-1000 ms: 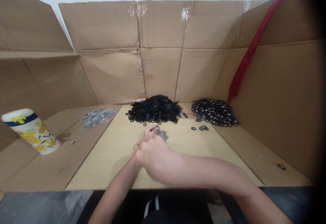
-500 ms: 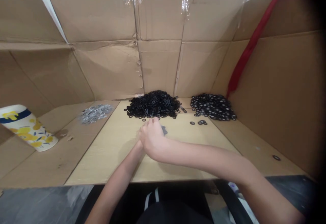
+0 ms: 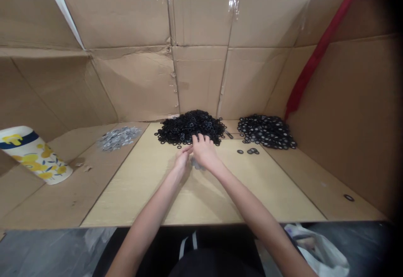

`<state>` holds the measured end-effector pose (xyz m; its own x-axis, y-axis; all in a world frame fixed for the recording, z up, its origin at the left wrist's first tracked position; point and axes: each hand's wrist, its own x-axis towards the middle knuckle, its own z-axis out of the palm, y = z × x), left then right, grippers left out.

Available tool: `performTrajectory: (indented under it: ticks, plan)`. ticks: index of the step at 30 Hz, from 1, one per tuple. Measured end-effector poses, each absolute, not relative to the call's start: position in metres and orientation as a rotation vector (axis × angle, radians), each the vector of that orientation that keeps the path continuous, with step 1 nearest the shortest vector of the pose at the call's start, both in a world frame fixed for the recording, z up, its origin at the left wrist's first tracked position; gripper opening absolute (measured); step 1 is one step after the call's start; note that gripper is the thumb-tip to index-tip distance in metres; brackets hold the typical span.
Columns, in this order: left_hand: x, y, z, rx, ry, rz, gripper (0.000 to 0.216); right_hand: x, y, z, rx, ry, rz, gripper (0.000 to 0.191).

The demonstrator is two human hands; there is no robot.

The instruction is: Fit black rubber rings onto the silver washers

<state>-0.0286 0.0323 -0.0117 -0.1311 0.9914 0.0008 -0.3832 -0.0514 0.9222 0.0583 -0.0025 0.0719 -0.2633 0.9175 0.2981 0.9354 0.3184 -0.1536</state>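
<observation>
A heaped pile of black rubber rings (image 3: 192,121) lies at the back of the pale board. My right hand (image 3: 205,153) is at its front edge, fingers apart and tips against the nearest rings. Just left of it, my left hand (image 3: 181,159) has its fingers pressed together near the right thumb; whatever they hold is too small to make out. Several small grey discs (image 3: 197,165) lie on the board, partly hidden under my right wrist. Farther right, a few black rings with grey centres (image 3: 252,151) rest on the board.
On the left stand a patterned cup (image 3: 40,155) and a flat pile of grey discs (image 3: 120,137). A pile of black-and-grey pieces (image 3: 266,132) sits at the back right, near a small metal tool (image 3: 229,134). Cardboard walls (image 3: 201,75) enclose the board; a red strap (image 3: 310,65) hangs right.
My right hand has uncrossed from over my left and turned forward to the ring pile, its fingers spreading. My left hand has come into sight beside it. The view has shifted slightly.
</observation>
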Motion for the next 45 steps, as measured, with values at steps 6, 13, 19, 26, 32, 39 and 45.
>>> performTrajectory:
  ticks: [6,13,19,26,32,39,45]
  plan:
    - [-0.03,0.037,-0.014,0.844,1.031,1.546,0.018,0.076,0.04,0.029,-1.319,-1.816,0.826,0.021]
    - [-0.033,0.033,-0.009,0.876,1.111,1.545,0.017,0.085,0.051,0.006,-1.029,-1.261,1.339,0.015]
    - [-0.035,0.033,-0.012,1.018,1.172,1.522,0.013,0.085,0.052,-0.001,-1.054,-1.356,1.27,0.018]
    - [-0.037,0.037,-0.015,1.098,1.123,1.485,0.023,0.087,0.048,-0.004,-0.983,-1.326,1.223,0.025]
    - [-0.031,0.031,-0.012,1.132,1.045,1.455,0.026,0.087,0.051,-0.013,-0.958,-1.19,1.302,0.033]
    - [-0.028,0.024,-0.002,1.212,1.104,1.51,0.032,0.089,0.048,-0.01,-0.967,-1.241,1.166,0.036]
    - [-0.033,0.027,0.007,1.094,1.043,1.539,0.041,0.094,0.041,0.004,-0.958,-1.355,1.134,0.036]
